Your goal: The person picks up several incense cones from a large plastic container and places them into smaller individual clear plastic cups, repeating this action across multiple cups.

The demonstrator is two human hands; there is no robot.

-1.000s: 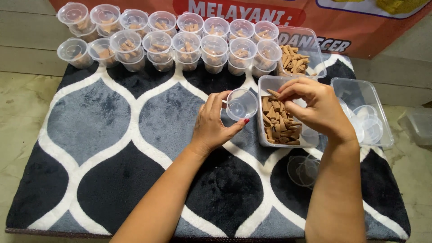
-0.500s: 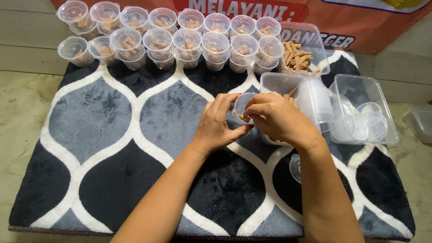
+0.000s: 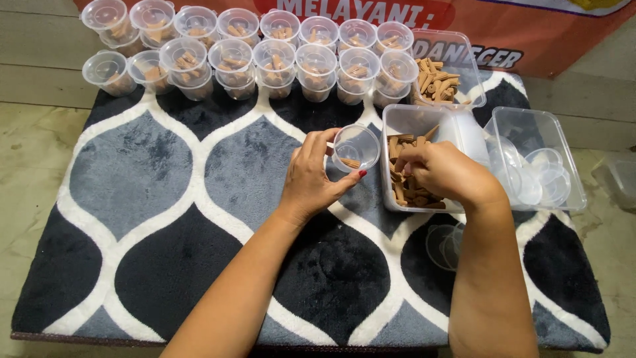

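Seventeen filled lidded cups [image 3: 275, 50] far, one open cup [image 3: 356, 148] held, three clear rectangular tubs [image 3: 424, 119], two hands [image 3: 311, 179].

Two rows of lidded clear cups [image 3: 255, 50] along the far edge, each with brown pieces inside, some stacked two high. Just right of them, a clear rectangular tub [image 3: 442, 69] partly filled with brown stick pieces. Farther right, a clear tray [image 3: 538, 159] holding loose round clear lids [image 3: 544, 180]. A few more clear lids [image 3: 442, 246] lying on the rug near the right forearm. Underneath everything, a plush rug [image 3: 159, 219] patterned in black, grey and white curves. Behind, a red-orange banner [image 3: 543, 36] and pale wooden boards [image 3: 40, 73].
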